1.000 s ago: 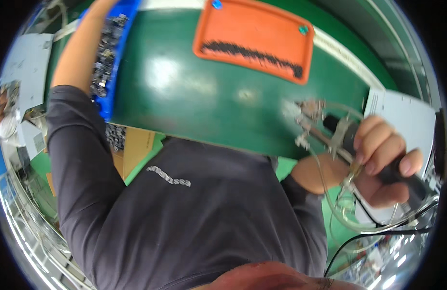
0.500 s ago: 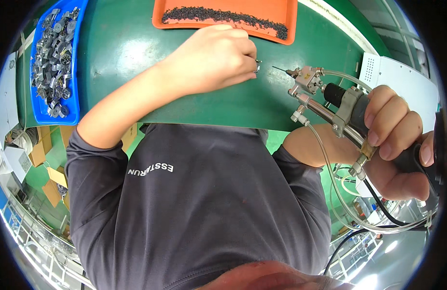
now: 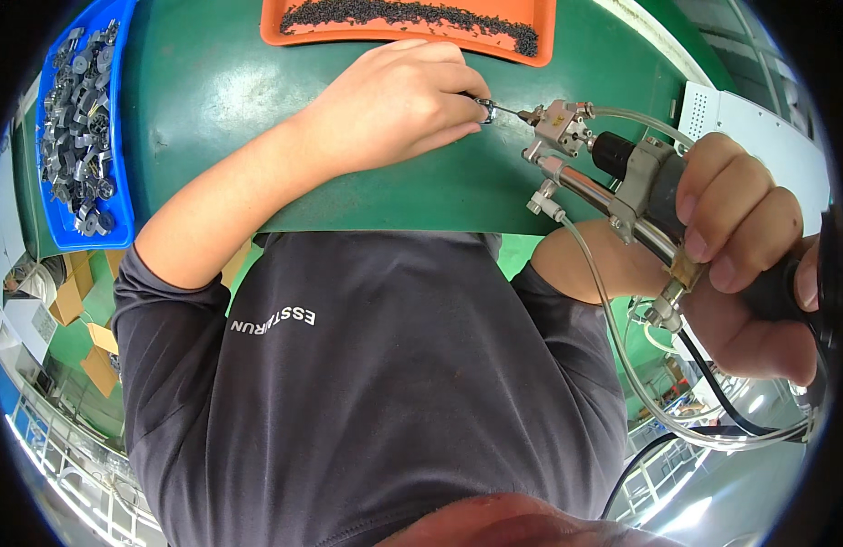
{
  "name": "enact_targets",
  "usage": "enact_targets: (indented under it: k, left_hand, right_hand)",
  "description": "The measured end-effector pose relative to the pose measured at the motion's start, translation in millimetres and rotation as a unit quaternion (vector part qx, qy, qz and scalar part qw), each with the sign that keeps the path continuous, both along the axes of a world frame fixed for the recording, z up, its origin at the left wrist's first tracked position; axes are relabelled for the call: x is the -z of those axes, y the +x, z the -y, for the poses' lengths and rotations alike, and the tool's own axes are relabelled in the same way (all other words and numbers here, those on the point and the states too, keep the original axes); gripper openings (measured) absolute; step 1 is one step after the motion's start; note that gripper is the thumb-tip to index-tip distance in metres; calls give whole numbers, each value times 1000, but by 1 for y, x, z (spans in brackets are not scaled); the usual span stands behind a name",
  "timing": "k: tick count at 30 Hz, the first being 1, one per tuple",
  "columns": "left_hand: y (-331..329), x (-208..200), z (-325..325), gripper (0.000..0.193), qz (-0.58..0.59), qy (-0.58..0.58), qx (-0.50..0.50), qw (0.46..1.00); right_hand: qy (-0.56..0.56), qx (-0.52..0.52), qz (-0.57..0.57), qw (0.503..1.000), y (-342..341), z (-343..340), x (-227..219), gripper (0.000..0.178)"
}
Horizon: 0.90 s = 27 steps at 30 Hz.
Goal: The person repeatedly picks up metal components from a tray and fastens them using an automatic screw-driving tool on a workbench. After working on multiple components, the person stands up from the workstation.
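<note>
Head view shows the left hand's point(image 3: 408, 105) fingers pinched narrow at their tips around a small dark-and-metal part point(image 3: 486, 111); most of that part is hidden by the fingers, so its own long axis cannot be told, nor whether it rests on the green surface point(image 3: 230, 91); the thin driver bit point(image 3: 510, 111) lies to the right of these fingertips, its long axis running nearly level across the view, its tip pointing left at the part; whether tip and part touch is too small to tell; the left hand is the nearer one to the part, while the right hand point(image 3: 740, 223) sits well apart at the other end of the tool, its fingers wrapped around the black handle of a powered screwdriver point(image 3: 645, 178); the tool slants from the lower right up to its metal nose block point(image 3: 561, 126); a clear tube point(image 3: 613, 333) loops below it; farther out, an orange tray point(image 3: 289, 38) of black screws point(image 3: 408, 14) lies beyond the left hand; a blue tray point(image 3: 124, 182) of grey-and-black parts point(image 3: 79, 137) lies at the far left.
</note>
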State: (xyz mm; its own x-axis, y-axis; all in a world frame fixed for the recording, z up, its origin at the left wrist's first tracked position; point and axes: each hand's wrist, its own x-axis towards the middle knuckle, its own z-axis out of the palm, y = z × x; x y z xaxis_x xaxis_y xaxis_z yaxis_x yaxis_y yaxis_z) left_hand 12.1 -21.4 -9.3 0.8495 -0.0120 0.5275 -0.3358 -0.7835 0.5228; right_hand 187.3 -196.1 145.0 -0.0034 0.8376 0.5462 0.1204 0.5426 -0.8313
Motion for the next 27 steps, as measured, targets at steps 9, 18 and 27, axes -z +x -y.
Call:
enact_targets:
  k: [9,18,27]
  left_hand:
    - [-2,2,1,16,1,-4,-2,1000]
    - [2,4,-1,14,12,-15,10,1000]
    - [-5,3,1,14,-6,-12,2,1000]
  right_hand:
    - [-25,-10,-16,1000,16,1,15,43]
    - [-49,-17,-33,998,73,28,25,41]
    - [-50,-49,0,998,-4,-23,-1,39]
